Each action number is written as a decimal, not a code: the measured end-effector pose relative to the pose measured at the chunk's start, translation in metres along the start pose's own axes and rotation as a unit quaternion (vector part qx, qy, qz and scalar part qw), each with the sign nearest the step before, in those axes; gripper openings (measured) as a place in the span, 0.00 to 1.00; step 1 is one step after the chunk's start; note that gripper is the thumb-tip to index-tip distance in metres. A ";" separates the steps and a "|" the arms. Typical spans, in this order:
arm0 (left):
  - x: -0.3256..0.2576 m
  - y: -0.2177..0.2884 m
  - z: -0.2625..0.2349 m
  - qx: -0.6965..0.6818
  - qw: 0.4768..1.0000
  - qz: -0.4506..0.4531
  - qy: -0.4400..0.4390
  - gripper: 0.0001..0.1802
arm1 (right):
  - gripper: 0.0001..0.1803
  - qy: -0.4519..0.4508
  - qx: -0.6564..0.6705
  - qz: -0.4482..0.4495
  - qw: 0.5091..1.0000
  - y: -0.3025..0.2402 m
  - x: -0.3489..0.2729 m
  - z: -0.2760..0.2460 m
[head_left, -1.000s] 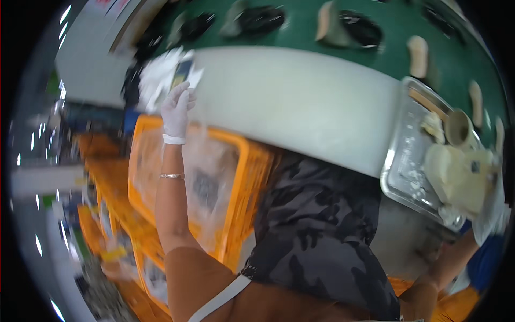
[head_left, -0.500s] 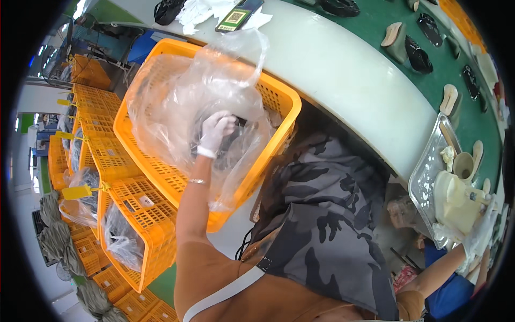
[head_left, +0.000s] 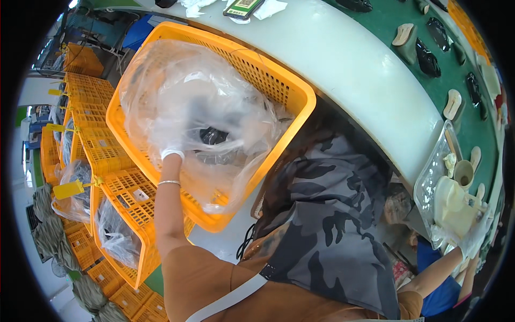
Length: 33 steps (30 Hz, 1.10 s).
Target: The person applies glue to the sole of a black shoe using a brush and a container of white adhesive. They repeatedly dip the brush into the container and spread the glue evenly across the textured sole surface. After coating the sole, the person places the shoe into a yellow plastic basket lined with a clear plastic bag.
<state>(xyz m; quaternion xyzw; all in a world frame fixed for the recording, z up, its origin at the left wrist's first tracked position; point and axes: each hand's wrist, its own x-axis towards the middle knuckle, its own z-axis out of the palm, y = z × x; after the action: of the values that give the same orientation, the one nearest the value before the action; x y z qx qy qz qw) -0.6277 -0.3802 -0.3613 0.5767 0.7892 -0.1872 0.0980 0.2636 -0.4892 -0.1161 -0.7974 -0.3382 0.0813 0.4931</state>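
My left hand (head_left: 170,146), in a white glove, reaches into an orange crate (head_left: 307,99). Clear plastic bag film (head_left: 166,70) lines the crate and covers my fingers, which are hazy and hard to read. Glossy black pieces (head_left: 213,136) show through an opening in the film, right of that hand. Far to the right, my right hand (head_left: 475,228), gloved in whitish material, is beside a cream-coloured container (head_left: 453,201) over a metal tray (head_left: 426,185). Its fingers are too small and distorted to make out.
Orange crates (head_left: 126,188) with bagged contents and yellow tags are stacked at left. A white-edged bench (head_left: 343,59) curves past the crate, with a green surface (head_left: 386,21) carrying shoe parts (head_left: 429,59). A phone (head_left: 244,7) lies at its edge. Another person's arm (head_left: 468,282) is at lower right.
My left hand has moved left and down within the crate, away from the black pieces. The bag's raised upper part has dropped and spread out. My right hand stays by the tray.
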 end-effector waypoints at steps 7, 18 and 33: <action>0.043 0.036 -0.025 -0.309 0.949 -0.065 0.003 0.19 | 0.18 0.031 -0.003 -0.004 1.000 -0.007 -0.007 0.009; 0.059 0.031 -0.005 -0.343 0.938 -0.056 -0.021 0.28 | 0.16 0.003 -0.095 -0.110 0.989 0.014 0.007 -0.007; 0.042 0.151 -0.067 -0.410 0.885 0.208 0.076 0.27 | 0.14 0.053 0.008 -0.081 0.995 -0.044 -0.035 0.045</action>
<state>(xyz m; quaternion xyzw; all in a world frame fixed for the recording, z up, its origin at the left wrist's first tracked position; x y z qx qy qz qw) -0.4942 -0.2764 -0.3430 0.6485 0.6626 0.2221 0.3016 0.1960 -0.4657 -0.1092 -0.7666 -0.3745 0.0013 0.5216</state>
